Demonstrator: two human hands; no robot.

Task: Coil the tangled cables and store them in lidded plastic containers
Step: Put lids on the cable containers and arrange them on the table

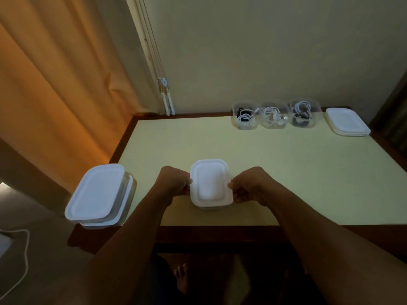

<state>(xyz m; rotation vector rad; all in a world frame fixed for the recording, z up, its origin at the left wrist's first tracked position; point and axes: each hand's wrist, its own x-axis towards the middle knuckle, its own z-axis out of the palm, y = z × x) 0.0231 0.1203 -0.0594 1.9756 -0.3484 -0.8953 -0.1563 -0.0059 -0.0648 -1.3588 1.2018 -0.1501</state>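
Observation:
A clear plastic container with a white lid point(210, 182) stands near the table's front edge, its contents hidden under the lid. My left hand point(174, 181) grips its left side and my right hand point(247, 186) grips its right side, thumbs on the lid's rim. Two lidded containers point(99, 194) are stacked at the front left corner. At the back right, three open clear containers hold coiled cables: one with black and white cables point(245, 116), one with white cables point(274, 115), one with white and dark cables point(304, 113).
A stack of white lids point(346, 122) lies at the back right corner. The pale table point(286, 172) has a dark wooden rim. An orange curtain point(55, 84) hangs on the left. A white cord point(24, 256) lies on the floor at lower left.

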